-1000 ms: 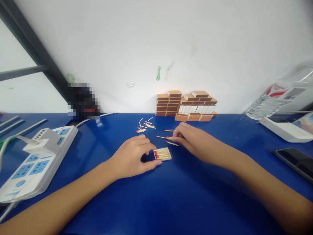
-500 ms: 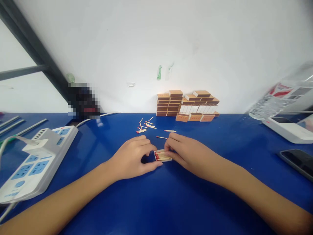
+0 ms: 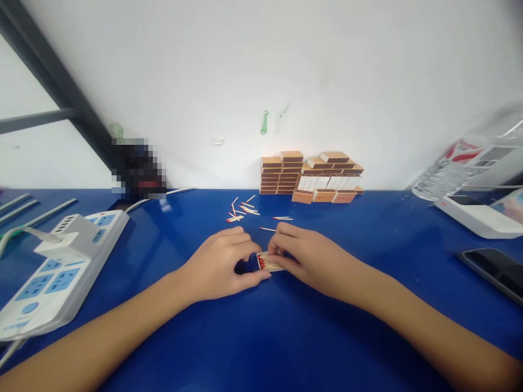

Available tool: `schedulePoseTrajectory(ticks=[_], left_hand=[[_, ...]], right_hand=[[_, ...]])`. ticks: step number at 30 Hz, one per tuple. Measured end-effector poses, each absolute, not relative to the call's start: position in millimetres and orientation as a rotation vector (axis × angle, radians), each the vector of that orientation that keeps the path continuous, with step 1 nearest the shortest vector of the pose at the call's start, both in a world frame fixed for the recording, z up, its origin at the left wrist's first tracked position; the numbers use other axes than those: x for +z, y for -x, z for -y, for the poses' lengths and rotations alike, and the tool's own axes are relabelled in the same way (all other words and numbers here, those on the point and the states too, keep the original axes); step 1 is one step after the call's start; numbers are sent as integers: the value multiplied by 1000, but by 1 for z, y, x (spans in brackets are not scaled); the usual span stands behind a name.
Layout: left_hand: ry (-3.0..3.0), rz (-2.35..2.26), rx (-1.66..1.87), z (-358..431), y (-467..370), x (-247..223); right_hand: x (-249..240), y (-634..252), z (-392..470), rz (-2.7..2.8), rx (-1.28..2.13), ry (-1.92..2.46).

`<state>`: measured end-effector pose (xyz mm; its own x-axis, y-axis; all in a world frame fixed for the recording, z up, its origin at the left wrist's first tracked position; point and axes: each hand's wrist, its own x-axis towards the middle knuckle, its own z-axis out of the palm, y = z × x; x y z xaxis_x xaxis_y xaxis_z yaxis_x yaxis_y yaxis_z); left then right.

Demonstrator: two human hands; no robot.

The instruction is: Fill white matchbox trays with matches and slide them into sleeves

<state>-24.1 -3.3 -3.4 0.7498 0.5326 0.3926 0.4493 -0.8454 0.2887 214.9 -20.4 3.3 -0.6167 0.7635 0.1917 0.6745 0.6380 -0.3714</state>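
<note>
An open matchbox tray (image 3: pixel 258 260) full of red-tipped matches (image 3: pixel 265 262) rests on the blue table. My left hand (image 3: pixel 223 264) holds its left end between thumb and fingers. Over the tray's right part, my right hand (image 3: pixel 300 253) is closed, thumb and fingertips pinched on the matches and hiding some of them. Just behind that hand lies a single match (image 3: pixel 267 229). A couple more matches (image 3: pixel 283 218) lie a little farther back. Off to the left is a loose scatter of several matches (image 3: pixel 247 208).
Stacked matchboxes (image 3: pixel 281 174) stand against the white wall, with more matchboxes (image 3: pixel 324 196) in front. On the left is a power strip (image 3: pixel 61 272) with a plugged-in adapter. A water bottle (image 3: pixel 449 169), a white device (image 3: pixel 478 218) and a phone (image 3: pixel 496 272) are on the right.
My right hand has shifted slightly left and its fingers now cover more of the matches in the tray. The left hand keeps its hold on the tray.
</note>
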Motion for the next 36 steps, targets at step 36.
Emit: schedulePoseTrajectory(ticks=[36], left_hand=[[-2750, -790, 735, 6, 25, -2]], right_hand=[[-6, -247, -13, 2337, 396, 1411]])
